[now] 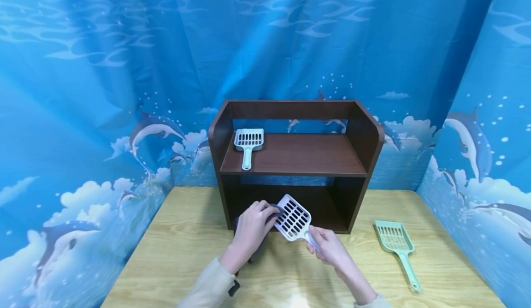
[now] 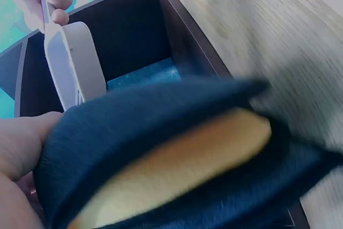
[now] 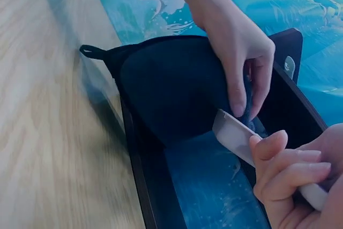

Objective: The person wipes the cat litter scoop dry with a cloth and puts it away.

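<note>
My left hand (image 1: 253, 222) pinches the edge of a dark navy cloth item (image 3: 166, 84) like an oven mitt, with a rounded body and a small loop at one end. In the left wrist view its opening gapes and shows a yellowish inside. A pale lilac litter scoop (image 1: 304, 234) with a slotted head is in my right hand (image 1: 329, 248), which grips its handle. The scoop's head is tilted up beside the left fingers, close to the cloth item; whether they touch I cannot tell. Both hands are before a dark brown two-tier shelf (image 1: 298, 175).
A pale blue litter scoop (image 1: 247, 156) lies on the upper tier at the left, its handle toward the front. To the right of the shelf, a green litter scoop (image 1: 404, 257) rests on the wooden table (image 1: 174, 252). Blue dolphin-print curtains (image 1: 124, 68) hang behind and beside the table.
</note>
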{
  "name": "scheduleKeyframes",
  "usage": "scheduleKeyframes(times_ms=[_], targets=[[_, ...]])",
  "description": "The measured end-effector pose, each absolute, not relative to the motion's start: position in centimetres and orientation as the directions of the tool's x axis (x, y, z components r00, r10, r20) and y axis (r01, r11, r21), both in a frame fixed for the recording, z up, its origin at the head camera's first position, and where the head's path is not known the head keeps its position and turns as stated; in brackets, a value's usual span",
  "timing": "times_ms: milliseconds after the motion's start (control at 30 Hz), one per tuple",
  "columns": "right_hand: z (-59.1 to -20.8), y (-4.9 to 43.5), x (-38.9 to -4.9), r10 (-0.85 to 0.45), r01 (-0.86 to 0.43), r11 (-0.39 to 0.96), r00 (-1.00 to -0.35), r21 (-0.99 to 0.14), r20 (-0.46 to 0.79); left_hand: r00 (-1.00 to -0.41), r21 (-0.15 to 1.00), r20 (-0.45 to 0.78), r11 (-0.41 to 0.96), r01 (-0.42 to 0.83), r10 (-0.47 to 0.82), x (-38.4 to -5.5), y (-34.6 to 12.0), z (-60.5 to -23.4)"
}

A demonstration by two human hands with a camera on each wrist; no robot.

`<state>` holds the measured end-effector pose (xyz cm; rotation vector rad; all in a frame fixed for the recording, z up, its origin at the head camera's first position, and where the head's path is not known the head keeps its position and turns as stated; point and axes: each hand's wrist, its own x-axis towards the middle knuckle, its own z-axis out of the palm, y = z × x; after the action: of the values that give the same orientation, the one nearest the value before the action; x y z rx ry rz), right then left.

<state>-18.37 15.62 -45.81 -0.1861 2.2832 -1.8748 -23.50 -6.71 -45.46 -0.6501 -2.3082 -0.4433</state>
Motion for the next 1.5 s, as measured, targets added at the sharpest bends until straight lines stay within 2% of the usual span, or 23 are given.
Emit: scheduleKeyframes(times_ms=[167, 433, 800, 933, 1100, 1233, 1367, 1500], targets=[[-45.9, 15.1, -18.1, -0.244, 0.016, 0.210, -0.967, -0.978, -0.069, -0.635, 0.149, 0.716, 0.824, 0.546, 0.291, -24.0, -6.6, -44.8], [-45.8, 14.3, -17.9, -0.236, -0.010, 0.254, -0.970, -0.967, -0.052, -0.566, 0.078, 0.751, 0.807, 0.586, 0.339, -24.9, -5.5, -44.1], [-45.6, 15.7, -18.5, -0.147, 0.030, 0.232, -0.987, -0.972, -0.066, -0.578, -0.003, 0.699, 0.810, 0.586, 0.421, -23.9, -5.5, -45.2], [-45.6, 16.3, -18.7, -0.170, 0.024, 0.233, -0.983, -0.972, -0.065, -0.578, 0.026, 0.704, 0.798, 0.602, 0.413, -23.7, -6.2, -45.4], [-45.6, 16.6, -18.8, -0.214, 0.025, 0.198, -0.975, -0.980, -0.068, -0.583, 0.122, 0.758, 0.814, 0.567, 0.292, -24.0, -6.9, -43.9], [-45.7, 16.8, -18.8, -0.217, 0.042, 0.183, -0.973, -0.982, -0.082, -0.558, 0.165, 0.798, 0.809, 0.565, 0.226, -24.4, -7.0, -42.0], [-45.6, 16.6, -18.6, -0.235, 0.044, 0.161, -0.968, -0.986, -0.082, -0.550, 0.142, 0.795, 0.803, 0.579, 0.256, -24.6, -6.4, -41.2], [-45.3, 15.8, -18.3, -0.235, 0.034, 0.151, -0.970, -0.988, -0.069, -0.565, 0.123, 0.773, 0.805, 0.581, 0.290, -24.8, -5.5, -42.0]])
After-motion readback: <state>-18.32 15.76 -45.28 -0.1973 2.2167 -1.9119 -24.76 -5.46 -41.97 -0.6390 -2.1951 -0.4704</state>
